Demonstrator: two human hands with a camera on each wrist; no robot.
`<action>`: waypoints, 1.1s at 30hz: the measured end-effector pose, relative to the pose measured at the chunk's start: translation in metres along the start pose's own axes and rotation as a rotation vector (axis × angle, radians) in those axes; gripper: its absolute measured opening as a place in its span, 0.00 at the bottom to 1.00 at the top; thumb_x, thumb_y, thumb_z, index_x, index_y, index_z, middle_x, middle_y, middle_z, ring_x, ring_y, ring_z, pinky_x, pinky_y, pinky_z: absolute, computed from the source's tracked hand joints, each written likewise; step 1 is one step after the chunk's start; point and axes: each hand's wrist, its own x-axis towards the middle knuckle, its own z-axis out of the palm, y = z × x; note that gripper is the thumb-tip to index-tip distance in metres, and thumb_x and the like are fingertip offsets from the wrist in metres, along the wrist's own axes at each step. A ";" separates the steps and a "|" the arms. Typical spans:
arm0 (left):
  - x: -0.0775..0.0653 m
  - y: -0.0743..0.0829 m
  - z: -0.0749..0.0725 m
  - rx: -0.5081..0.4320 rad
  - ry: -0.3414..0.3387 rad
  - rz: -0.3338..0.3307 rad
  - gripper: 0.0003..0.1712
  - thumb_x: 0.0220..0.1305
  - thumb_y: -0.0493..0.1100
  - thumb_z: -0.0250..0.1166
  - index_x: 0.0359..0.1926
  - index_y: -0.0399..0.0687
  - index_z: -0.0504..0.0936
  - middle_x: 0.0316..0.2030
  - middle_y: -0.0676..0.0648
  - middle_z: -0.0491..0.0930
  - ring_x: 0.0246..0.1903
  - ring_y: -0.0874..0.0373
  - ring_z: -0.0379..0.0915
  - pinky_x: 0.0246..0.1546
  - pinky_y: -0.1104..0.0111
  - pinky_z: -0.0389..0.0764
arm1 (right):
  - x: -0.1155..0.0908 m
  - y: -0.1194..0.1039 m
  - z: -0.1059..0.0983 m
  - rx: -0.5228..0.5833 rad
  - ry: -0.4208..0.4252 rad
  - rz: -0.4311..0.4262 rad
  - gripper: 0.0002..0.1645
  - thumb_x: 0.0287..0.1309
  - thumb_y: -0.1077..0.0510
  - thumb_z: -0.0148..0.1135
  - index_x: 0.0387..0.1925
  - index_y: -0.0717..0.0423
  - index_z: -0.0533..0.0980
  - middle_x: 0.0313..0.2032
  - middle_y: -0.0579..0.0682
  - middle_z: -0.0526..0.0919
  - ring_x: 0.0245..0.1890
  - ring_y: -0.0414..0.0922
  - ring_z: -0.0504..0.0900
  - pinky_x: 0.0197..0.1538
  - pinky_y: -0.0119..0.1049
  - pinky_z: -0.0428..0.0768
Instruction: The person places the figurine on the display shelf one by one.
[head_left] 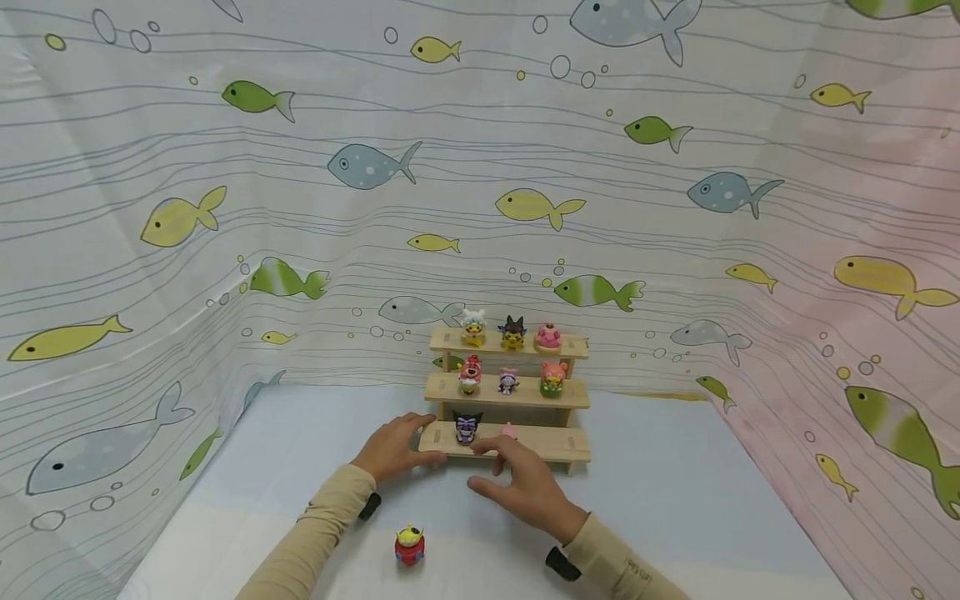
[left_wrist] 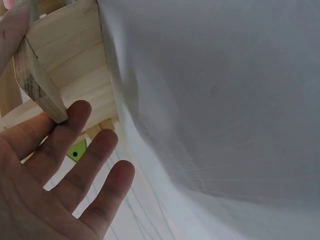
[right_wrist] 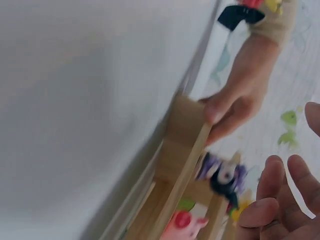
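A three-step wooden display shelf (head_left: 543, 446) stands on the table, with small toy figurines on each step. At the left end of its lowest board, my left hand (head_left: 393, 450) grips the wood, thumb in front; in the left wrist view the fingertips (left_wrist: 80, 111) touch the board's end (left_wrist: 41, 87). My right hand (head_left: 528, 490) hovers before the lowest step, fingers bent loosely, holding nothing. Nearest to it are a black-and-purple figurine (head_left: 466, 429) on the left of that step and a pink pig-like figurine (right_wrist: 182, 227) near the middle, partly hidden by the right hand in the head view.
A red figurine with a yellow-green head (head_left: 409, 547) stands on the table between my forearms. Three figurines sit on the middle step, among them a pink-and-green one (head_left: 552, 379); three more are on top, including a pink one (head_left: 548, 337). A fish-print curtain (head_left: 465, 125) surrounds the table.
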 end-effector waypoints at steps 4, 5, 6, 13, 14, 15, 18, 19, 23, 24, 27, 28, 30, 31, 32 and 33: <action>0.000 0.000 0.001 0.008 0.007 0.005 0.51 0.52 0.75 0.69 0.68 0.48 0.77 0.62 0.41 0.77 0.61 0.42 0.74 0.60 0.46 0.75 | -0.003 -0.011 0.009 -0.003 -0.053 -0.032 0.29 0.62 0.37 0.68 0.61 0.41 0.76 0.54 0.39 0.81 0.36 0.35 0.76 0.35 0.32 0.78; 0.000 0.000 0.001 0.010 0.010 0.006 0.51 0.52 0.76 0.69 0.68 0.48 0.77 0.62 0.41 0.77 0.60 0.42 0.74 0.60 0.46 0.76 | -0.003 -0.013 0.012 -0.001 -0.068 -0.041 0.29 0.63 0.37 0.67 0.61 0.41 0.76 0.54 0.40 0.82 0.37 0.35 0.77 0.35 0.30 0.77; 0.000 0.000 0.001 0.013 0.012 0.006 0.51 0.52 0.76 0.69 0.68 0.48 0.77 0.61 0.41 0.78 0.60 0.43 0.75 0.59 0.46 0.76 | -0.004 -0.015 0.015 0.002 -0.083 -0.043 0.28 0.63 0.37 0.67 0.61 0.40 0.76 0.54 0.40 0.82 0.37 0.34 0.77 0.35 0.28 0.76; 0.000 0.001 0.000 0.016 0.025 0.026 0.49 0.52 0.73 0.71 0.67 0.47 0.77 0.60 0.41 0.79 0.57 0.43 0.77 0.55 0.46 0.79 | -0.008 -0.028 0.033 0.046 -0.199 -0.035 0.28 0.64 0.36 0.66 0.62 0.35 0.74 0.54 0.41 0.82 0.38 0.35 0.79 0.36 0.25 0.76; 0.000 0.001 0.000 0.012 0.027 0.027 0.49 0.52 0.73 0.72 0.66 0.47 0.78 0.60 0.41 0.79 0.57 0.43 0.77 0.55 0.46 0.79 | -0.008 -0.030 0.035 0.049 -0.210 -0.036 0.29 0.63 0.36 0.66 0.63 0.35 0.73 0.54 0.41 0.82 0.38 0.36 0.79 0.36 0.25 0.76; 0.000 0.001 0.000 0.011 0.028 0.026 0.49 0.52 0.73 0.72 0.66 0.47 0.78 0.60 0.41 0.79 0.57 0.43 0.77 0.55 0.46 0.79 | -0.008 -0.032 0.038 0.049 -0.220 -0.034 0.31 0.62 0.35 0.67 0.64 0.35 0.73 0.55 0.41 0.81 0.38 0.37 0.79 0.35 0.25 0.76; 0.000 0.001 -0.001 0.006 0.027 0.020 0.49 0.52 0.73 0.71 0.67 0.48 0.77 0.60 0.42 0.78 0.58 0.43 0.76 0.56 0.46 0.78 | -0.007 -0.037 0.045 0.026 -0.243 -0.024 0.36 0.59 0.31 0.67 0.65 0.33 0.71 0.56 0.40 0.80 0.38 0.36 0.79 0.33 0.24 0.75; 0.000 0.001 -0.001 0.003 0.026 0.017 0.50 0.52 0.73 0.71 0.67 0.48 0.77 0.60 0.42 0.78 0.59 0.43 0.76 0.56 0.46 0.78 | -0.007 -0.039 0.048 0.016 -0.251 -0.017 0.37 0.58 0.29 0.67 0.66 0.33 0.70 0.56 0.39 0.79 0.38 0.35 0.78 0.33 0.24 0.74; 0.000 0.001 0.000 0.000 0.023 0.008 0.50 0.52 0.75 0.71 0.67 0.49 0.77 0.61 0.42 0.78 0.59 0.43 0.75 0.57 0.46 0.78 | -0.007 -0.045 0.056 -0.014 -0.272 0.009 0.39 0.55 0.26 0.67 0.65 0.33 0.71 0.54 0.39 0.79 0.37 0.32 0.77 0.30 0.24 0.73; 0.000 0.001 0.000 -0.003 0.021 0.007 0.50 0.52 0.75 0.71 0.67 0.49 0.77 0.61 0.42 0.78 0.59 0.43 0.75 0.57 0.46 0.78 | -0.007 -0.046 0.058 -0.019 -0.275 0.012 0.39 0.55 0.26 0.67 0.64 0.35 0.72 0.54 0.39 0.79 0.37 0.31 0.76 0.30 0.24 0.73; 0.001 0.000 0.001 -0.011 0.013 0.005 0.50 0.52 0.74 0.71 0.67 0.48 0.77 0.61 0.41 0.78 0.59 0.43 0.75 0.57 0.46 0.77 | -0.007 -0.046 0.063 -0.018 -0.282 0.008 0.38 0.56 0.29 0.69 0.63 0.39 0.74 0.53 0.39 0.80 0.36 0.30 0.76 0.31 0.23 0.73; 0.001 0.001 0.000 -0.013 0.010 0.004 0.50 0.52 0.74 0.71 0.67 0.48 0.77 0.61 0.41 0.78 0.59 0.43 0.75 0.58 0.46 0.77 | -0.008 -0.045 0.064 -0.019 -0.285 0.003 0.38 0.56 0.30 0.69 0.63 0.41 0.75 0.52 0.39 0.80 0.36 0.29 0.75 0.31 0.23 0.73; 0.001 0.000 0.000 -0.011 0.013 0.004 0.50 0.52 0.74 0.71 0.67 0.48 0.77 0.61 0.42 0.78 0.59 0.43 0.75 0.57 0.46 0.77 | -0.008 -0.045 0.066 -0.017 -0.297 0.001 0.36 0.56 0.31 0.70 0.62 0.42 0.76 0.51 0.38 0.80 0.35 0.29 0.75 0.32 0.22 0.73; 0.001 0.001 0.000 -0.009 0.015 0.005 0.50 0.52 0.73 0.72 0.67 0.48 0.77 0.61 0.42 0.78 0.59 0.43 0.75 0.57 0.46 0.77 | -0.008 -0.045 0.067 -0.017 -0.303 0.002 0.36 0.56 0.31 0.70 0.61 0.42 0.77 0.51 0.36 0.80 0.35 0.28 0.75 0.32 0.22 0.73; 0.001 0.000 0.000 -0.008 0.017 0.006 0.50 0.51 0.74 0.71 0.67 0.48 0.77 0.61 0.42 0.78 0.59 0.43 0.75 0.57 0.46 0.77 | -0.008 -0.045 0.068 -0.017 -0.311 0.006 0.35 0.56 0.31 0.70 0.60 0.42 0.77 0.50 0.35 0.80 0.35 0.28 0.75 0.33 0.22 0.74; 0.001 0.000 0.000 -0.008 0.020 0.007 0.50 0.51 0.74 0.71 0.67 0.49 0.77 0.61 0.42 0.78 0.59 0.43 0.75 0.58 0.46 0.77 | -0.008 -0.045 0.069 -0.018 -0.317 0.010 0.34 0.56 0.31 0.70 0.60 0.41 0.78 0.50 0.34 0.80 0.35 0.28 0.75 0.33 0.22 0.74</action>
